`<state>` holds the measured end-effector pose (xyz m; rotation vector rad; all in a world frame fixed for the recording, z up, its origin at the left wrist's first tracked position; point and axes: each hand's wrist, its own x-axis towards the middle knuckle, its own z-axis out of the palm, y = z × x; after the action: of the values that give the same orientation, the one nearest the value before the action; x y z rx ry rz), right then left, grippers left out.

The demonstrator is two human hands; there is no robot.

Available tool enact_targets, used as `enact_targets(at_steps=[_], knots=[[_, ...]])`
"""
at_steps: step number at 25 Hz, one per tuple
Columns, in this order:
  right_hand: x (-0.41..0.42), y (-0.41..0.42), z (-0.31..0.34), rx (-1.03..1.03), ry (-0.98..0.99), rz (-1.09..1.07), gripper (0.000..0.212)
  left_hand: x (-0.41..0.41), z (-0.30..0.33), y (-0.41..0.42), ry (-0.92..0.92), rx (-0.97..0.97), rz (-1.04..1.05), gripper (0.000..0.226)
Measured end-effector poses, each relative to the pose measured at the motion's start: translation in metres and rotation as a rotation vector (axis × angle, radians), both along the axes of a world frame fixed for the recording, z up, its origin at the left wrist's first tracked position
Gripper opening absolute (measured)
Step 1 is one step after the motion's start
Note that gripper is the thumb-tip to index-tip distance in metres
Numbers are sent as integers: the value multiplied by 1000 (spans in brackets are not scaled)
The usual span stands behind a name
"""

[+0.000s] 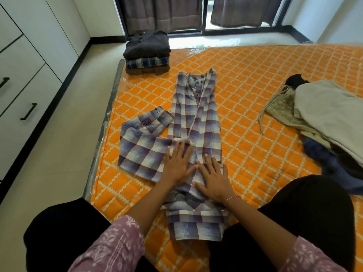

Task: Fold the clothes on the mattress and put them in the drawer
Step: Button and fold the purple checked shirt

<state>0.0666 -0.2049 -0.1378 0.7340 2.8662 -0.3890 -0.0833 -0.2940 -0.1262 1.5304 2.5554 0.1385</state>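
My left hand (177, 163) and right hand (213, 178) press flat, gripping nothing, on the shirt (194, 122) mid-frame; its loose sleeve (143, 138) could slip and spoil the fold.

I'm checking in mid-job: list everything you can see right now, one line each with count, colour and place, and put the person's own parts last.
plaid shirt: one, purple and white, laid flat mid-mattress, one sleeve out to the left
folded stack: three garments, dark grey over blue plaid over brown, far left corner of mattress
unfolded pile: several garments, beige, khaki, navy, black, right side of mattress
mattress: one, orange with white lattice, on the floor
drawers: white fronts, black handles, left wall
curtains: two, dark brown, at the far window
left hand: flat, pressing the shirt
right hand: flat, pressing the shirt, bracelet at wrist
sleeves: two, pink patterned, bottom edge
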Motion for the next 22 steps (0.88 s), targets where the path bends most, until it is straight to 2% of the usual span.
enact_targets(at_steps=[2, 5, 8, 9, 11, 14, 16, 18, 20, 22], knots=[[9, 1, -13, -24, 5, 1, 99, -1, -17, -7, -39, -97, -50, 104], [17, 5, -14, -14, -38, 22, 109, -2, -25, -18, -39, -104, -14, 111], [19, 7, -12, 16, 7, 42, 105, -6, -20, -11, -80, -125, 15, 117], [17, 6, -11, 23, 90, -28, 95, -8, -16, -3, -94, -106, 44, 115], [3, 8, -5, -45, 235, -285, 78, -15, -8, 20, -117, -35, 98, 95], [-32, 34, 1, -171, 269, -516, 73, -32, 0, 69, -136, 114, 132, 67], [-62, 72, 8, -315, 383, -563, 66, -50, 3, 107, -318, 233, 152, 59], [-93, 116, 17, -522, 512, -655, 62, -65, 5, 143, -559, 327, 230, 63], [-125, 161, 27, -717, 534, -774, 54, -80, 5, 175, -815, 426, 384, 64], [-155, 203, 25, -773, 496, -818, 42, -100, 4, 213, -962, 482, 492, 52]])
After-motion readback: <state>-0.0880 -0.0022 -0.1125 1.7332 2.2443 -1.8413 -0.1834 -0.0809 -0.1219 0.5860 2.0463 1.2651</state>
